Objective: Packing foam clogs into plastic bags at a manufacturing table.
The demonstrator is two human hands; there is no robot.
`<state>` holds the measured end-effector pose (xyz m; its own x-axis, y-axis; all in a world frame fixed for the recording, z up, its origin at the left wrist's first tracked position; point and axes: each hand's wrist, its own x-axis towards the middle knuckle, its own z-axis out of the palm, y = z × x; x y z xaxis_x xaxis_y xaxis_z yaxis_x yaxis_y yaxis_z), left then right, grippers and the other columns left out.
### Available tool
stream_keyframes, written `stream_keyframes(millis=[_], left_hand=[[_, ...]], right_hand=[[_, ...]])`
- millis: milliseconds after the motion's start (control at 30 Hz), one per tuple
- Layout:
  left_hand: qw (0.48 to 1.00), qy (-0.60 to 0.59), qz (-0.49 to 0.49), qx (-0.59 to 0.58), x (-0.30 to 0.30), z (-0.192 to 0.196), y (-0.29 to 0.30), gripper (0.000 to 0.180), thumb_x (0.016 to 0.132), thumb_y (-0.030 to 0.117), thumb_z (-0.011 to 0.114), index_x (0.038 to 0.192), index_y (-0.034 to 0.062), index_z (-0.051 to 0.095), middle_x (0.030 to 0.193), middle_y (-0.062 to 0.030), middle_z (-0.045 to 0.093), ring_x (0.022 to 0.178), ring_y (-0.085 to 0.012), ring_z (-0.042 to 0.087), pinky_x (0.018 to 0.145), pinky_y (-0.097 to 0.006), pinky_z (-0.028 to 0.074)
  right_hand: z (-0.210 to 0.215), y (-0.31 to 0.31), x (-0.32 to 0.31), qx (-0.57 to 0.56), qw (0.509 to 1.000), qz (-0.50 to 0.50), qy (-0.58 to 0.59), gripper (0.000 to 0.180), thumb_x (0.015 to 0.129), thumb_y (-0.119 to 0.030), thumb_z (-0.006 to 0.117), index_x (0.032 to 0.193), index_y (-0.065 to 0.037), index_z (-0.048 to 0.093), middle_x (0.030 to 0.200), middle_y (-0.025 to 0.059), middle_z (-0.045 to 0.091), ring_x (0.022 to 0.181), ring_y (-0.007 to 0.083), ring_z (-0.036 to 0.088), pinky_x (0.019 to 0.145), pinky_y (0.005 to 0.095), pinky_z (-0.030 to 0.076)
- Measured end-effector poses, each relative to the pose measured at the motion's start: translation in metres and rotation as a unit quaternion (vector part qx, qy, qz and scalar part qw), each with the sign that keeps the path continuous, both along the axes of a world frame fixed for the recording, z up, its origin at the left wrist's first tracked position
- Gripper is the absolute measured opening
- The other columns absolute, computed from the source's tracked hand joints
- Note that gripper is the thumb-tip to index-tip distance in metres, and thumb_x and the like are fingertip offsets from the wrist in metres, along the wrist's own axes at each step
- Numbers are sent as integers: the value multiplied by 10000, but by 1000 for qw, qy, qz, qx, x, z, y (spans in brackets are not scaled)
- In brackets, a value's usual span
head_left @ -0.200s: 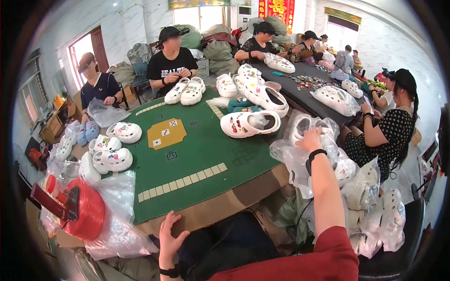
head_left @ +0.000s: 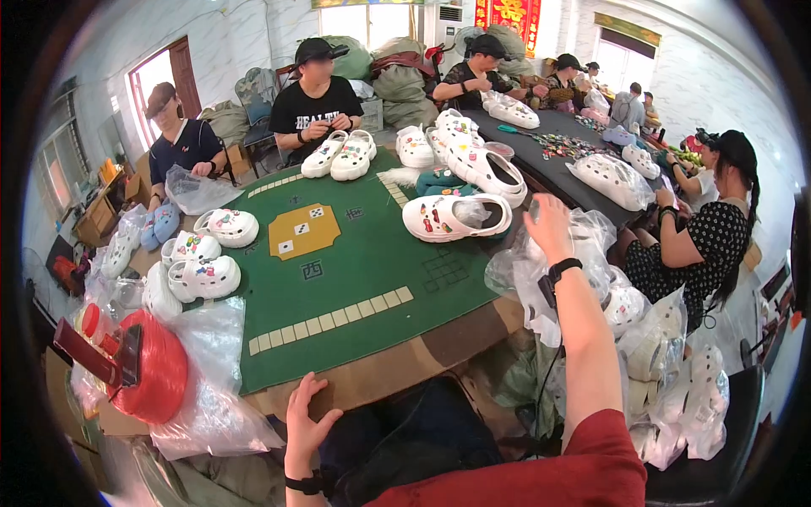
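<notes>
1. Bright workshop room with white walls; several people sit around a table [head_left: 439, 342] covered by a green mat [head_left: 355, 270].
2. White clogs lie about the mat, some with coloured charms: one pair [head_left: 456, 217] sits at the right edge, another pair [head_left: 340, 156] in front of a person in a black shirt.
3. The right hand [head_left: 547, 226] is raised beside that right-edge pair, fingers loosely curled, touching the top of a clear plastic bag [head_left: 528, 270]; whether it grips the bag cannot be told.
4. The left hand [head_left: 306, 421] rests open at the near table edge, fingers spread, holding nothing.
5. A red tape roll [head_left: 152, 372] sits at the left, beside crumpled clear plastic [head_left: 211, 372].
6. More bagged white clogs [head_left: 676, 372] pile up at the right.
</notes>
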<state>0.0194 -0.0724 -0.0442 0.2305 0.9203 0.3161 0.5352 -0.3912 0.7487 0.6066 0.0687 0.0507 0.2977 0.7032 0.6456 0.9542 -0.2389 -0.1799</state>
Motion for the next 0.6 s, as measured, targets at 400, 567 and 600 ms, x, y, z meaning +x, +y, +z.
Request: stream_keyframes(millis=[400, 567, 600], left_hand=[[1000, 18, -6, -9, 1, -3, -1, 818, 713, 178, 838, 1426, 72, 451, 1228, -71, 679, 1207, -314, 552, 1041, -420, 434], [1000, 19, 1, -15, 0, -2, -3, 811, 715, 181, 832, 1423, 74, 451, 1209, -66, 687, 1193, -318, 555, 1036, -425, 437], [1000, 21, 4, -10, 0, -3, -2, 808, 715, 182, 832, 1421, 74, 454, 1210, -67, 687, 1188, -320, 556, 1036, -425, 437]], right_hand=[[2, 95, -7, -161, 986, -45, -11, 889, 677, -468, 830, 1374, -33, 492, 1248, 175, 599, 1217, 392, 512, 1004, 497, 455], [6, 105, -25, -144, 982, 21, -124, 491, 715, -349, 818, 1053, -44, 633, 1068, 166, 656, 1083, 367, 580, 899, 472, 501], [10, 105, -35, -150, 980, 38, -126, 468, 714, -333, 817, 1036, -47, 634, 1011, 158, 673, 1042, 362, 598, 866, 471, 513]])
